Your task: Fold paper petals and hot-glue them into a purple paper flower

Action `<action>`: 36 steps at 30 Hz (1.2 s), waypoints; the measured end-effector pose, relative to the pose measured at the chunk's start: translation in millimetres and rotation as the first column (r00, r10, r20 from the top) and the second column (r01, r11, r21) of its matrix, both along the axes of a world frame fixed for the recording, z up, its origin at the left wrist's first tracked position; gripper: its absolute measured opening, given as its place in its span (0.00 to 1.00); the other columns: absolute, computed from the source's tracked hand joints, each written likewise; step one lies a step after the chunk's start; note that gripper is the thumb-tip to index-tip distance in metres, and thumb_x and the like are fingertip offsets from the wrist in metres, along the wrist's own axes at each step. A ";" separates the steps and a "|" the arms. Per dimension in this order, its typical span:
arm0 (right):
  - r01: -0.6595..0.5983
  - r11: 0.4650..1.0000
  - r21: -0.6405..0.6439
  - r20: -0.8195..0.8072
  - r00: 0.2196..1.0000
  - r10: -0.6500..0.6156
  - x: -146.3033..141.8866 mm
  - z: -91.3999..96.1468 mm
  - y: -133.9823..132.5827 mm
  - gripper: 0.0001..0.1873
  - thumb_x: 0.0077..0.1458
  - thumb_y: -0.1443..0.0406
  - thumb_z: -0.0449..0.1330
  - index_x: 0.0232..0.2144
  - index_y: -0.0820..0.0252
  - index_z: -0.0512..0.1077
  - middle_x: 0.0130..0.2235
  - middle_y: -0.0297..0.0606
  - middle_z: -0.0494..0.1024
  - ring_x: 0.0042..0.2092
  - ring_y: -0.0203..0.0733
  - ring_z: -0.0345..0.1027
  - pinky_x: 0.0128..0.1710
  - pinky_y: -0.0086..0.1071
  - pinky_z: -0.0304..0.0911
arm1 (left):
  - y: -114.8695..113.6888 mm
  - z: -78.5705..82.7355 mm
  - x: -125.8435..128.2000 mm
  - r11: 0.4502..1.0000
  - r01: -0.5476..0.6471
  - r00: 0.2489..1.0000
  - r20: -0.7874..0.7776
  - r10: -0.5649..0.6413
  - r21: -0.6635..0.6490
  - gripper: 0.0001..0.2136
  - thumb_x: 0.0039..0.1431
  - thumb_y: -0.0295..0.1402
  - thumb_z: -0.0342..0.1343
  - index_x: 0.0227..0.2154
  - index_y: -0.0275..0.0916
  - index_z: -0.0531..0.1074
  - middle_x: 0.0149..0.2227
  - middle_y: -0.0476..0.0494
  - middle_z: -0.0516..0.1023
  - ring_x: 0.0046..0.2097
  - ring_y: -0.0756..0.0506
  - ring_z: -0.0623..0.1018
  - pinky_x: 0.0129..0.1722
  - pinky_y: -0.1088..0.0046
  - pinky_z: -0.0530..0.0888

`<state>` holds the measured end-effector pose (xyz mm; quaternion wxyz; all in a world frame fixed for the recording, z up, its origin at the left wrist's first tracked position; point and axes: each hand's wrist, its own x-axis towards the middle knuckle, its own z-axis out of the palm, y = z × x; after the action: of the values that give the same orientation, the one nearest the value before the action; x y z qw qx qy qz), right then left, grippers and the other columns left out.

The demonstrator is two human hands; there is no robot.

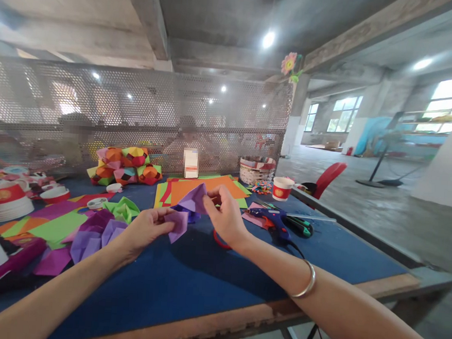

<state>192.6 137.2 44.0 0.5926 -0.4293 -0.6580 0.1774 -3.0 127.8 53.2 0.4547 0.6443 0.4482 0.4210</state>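
Note:
Between my two hands, above the blue tabletop, is a piece of folded purple paper (pixel 193 201). My left hand (pixel 148 231) pinches its lower left flap between thumb and fingers. The upper right corner is gripped by the thumb and fingertips of my right hand (pixel 225 216), whose wrist wears a silver bangle. A darker purple fold shows in the middle of the paper. Behind it lies a stack of orange, red and green paper sheets (pixel 209 189). A red ring-shaped handle (pixel 221 240) shows partly under my right hand.
Right of my hands lie a blue glue gun (pixel 272 219) and green-handled cutters (pixel 301 225). Behind are a paper cup (pixel 282 188), a basket (pixel 257 169) and folded paper balls (pixel 127 165). Purple folded pieces (pixel 89 237) and stacked cups (pixel 7 201) stand left; a perforated screen (pixel 138 96) rises behind.

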 end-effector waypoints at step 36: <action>-0.594 0.750 -0.292 -0.473 0.771 0.426 -27.3 -17.9 -11.0 0.16 0.44 0.70 0.68 0.34 0.58 0.66 0.42 0.36 0.75 0.33 0.35 0.74 0.37 0.34 0.75 | 1.5 1.3 -3.6 0.953 -0.296 0.951 0.118 0.287 0.061 0.14 0.34 0.39 0.69 0.19 0.38 0.70 0.27 0.49 0.77 0.28 0.49 0.74 0.30 0.73 0.70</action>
<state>165.3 126.3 26.1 0.5261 -0.3047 -0.5696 0.5531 -6.5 129.3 54.5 0.3856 0.5645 0.4967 0.5347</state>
